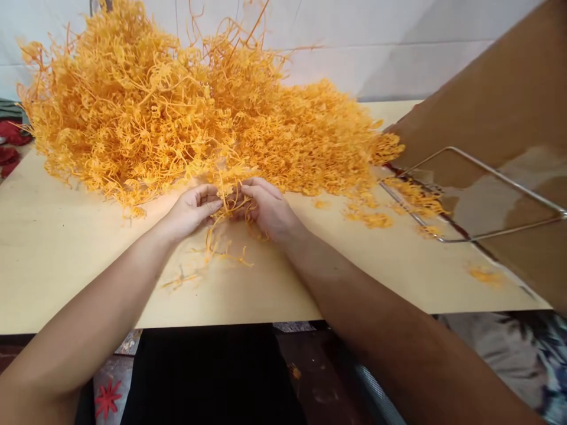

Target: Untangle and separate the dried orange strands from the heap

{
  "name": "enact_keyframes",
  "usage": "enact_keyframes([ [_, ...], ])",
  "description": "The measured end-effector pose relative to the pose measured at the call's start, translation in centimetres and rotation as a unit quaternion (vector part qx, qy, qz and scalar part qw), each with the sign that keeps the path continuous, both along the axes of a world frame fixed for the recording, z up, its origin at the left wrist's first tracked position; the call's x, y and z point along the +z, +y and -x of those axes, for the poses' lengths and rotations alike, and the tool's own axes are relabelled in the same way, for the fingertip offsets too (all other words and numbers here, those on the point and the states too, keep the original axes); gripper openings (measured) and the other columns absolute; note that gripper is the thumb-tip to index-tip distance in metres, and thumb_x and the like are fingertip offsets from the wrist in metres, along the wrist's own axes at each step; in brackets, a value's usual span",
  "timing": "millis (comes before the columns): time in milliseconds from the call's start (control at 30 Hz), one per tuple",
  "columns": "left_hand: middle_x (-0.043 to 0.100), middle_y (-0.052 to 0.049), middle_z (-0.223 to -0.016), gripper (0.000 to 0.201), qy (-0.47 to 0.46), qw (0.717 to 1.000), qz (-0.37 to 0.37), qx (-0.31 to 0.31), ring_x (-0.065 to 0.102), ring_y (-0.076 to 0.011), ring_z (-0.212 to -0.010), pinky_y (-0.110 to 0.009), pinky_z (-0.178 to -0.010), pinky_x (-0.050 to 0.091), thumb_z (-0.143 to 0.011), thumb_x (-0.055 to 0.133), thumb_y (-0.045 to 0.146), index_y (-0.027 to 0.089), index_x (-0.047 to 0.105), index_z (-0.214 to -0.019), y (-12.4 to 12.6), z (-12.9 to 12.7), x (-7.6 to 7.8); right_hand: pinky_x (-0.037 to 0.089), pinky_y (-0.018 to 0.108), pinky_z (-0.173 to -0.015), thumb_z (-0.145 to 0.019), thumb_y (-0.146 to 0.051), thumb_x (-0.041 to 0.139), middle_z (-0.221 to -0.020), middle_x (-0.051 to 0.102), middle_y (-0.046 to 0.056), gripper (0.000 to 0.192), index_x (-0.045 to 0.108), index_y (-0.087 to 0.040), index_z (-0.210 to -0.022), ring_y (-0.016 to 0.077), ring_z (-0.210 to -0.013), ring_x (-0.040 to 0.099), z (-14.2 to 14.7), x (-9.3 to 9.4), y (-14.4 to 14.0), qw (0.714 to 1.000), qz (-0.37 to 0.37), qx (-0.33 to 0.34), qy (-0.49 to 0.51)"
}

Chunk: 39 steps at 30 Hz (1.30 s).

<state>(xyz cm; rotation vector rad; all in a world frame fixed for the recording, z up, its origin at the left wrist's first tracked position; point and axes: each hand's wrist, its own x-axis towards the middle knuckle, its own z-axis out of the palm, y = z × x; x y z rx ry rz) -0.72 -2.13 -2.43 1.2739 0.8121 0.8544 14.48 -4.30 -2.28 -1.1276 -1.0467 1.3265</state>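
Orange plastic strands (230, 203) are pinched between both hands, left (192, 209) and right (268, 209), fingers curled.

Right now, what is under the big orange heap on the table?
The heap of orange plastic strands lies on the pale wooden table. Both the left hand and right hand work strands at its near edge. Anything buried beneath is covered.
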Motion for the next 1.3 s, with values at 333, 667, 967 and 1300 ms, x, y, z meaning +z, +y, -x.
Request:
enact_keyframes([
  [333, 0.052, 0.004, -0.065, 0.010, 0.034, 0.995, -0.030, 0.087, 0.047, -0.0061, -0.059, -0.020, -0.057, 0.039, -0.071, 0.055, 0.008, 0.016, 0.050, -0.075, -0.8, -1.2, 0.2, 0.037, 0.022, -0.048, -0.073, -0.039, 0.059, -0.064, 0.044, -0.003, 0.023, 0.046, -0.020, -0.073, 0.0072, -0.054, 0.042, 0.8, 0.6, -1.2, 0.996, -0.046, 0.009, -0.080],
  [667, 0.045, 0.005, -0.064, 0.011, 0.067, 0.985, -0.018, 0.157, 0.041, -0.0038, -0.054, -0.016, -0.051, 0.035, -0.078, 0.046, 0.006, 0.015, 0.047, -0.074, -1.3, -1.9, 0.4, 0.032, 0.020, -0.050, -0.066, -0.021, 0.065, -0.061, 0.046, -0.006, 0.023, 0.044, -0.016, -0.072, 0.0048, -0.053, 0.041, 0.6, 1.3, -1.6, 0.986, -0.031, 0.062, -0.152],
  [967, 0.049, 0.005, -0.061, 0.009, 0.034, 0.997, 0.024, 0.070, 0.047, -0.0028, -0.050, -0.016, -0.050, 0.036, -0.083, 0.049, 0.019, 0.013, 0.049, -0.075, -1.5, -1.5, 1.2, 0.030, 0.019, -0.043, -0.071, -0.044, 0.063, -0.059, 0.042, -0.006, 0.030, 0.048, -0.018, -0.074, 0.0034, -0.046, 0.036, -0.4, -0.4, -0.7, 0.997, -0.037, 0.050, -0.051],
  [1300, 0.056, 0.003, -0.071, 0.019, 0.001, 0.999, -0.044, 0.019, 0.048, -0.0045, -0.061, -0.018, -0.060, 0.037, -0.068, 0.068, 0.018, 0.013, 0.054, -0.079, -1.5, -1.1, 0.1, 0.034, 0.020, -0.045, -0.062, -0.051, 0.068, -0.060, 0.046, -0.006, 0.040, 0.048, -0.018, -0.073, 0.0038, -0.047, 0.041, -0.3, -0.2, -0.9, 0.997, -0.047, 0.058, -0.028],
])
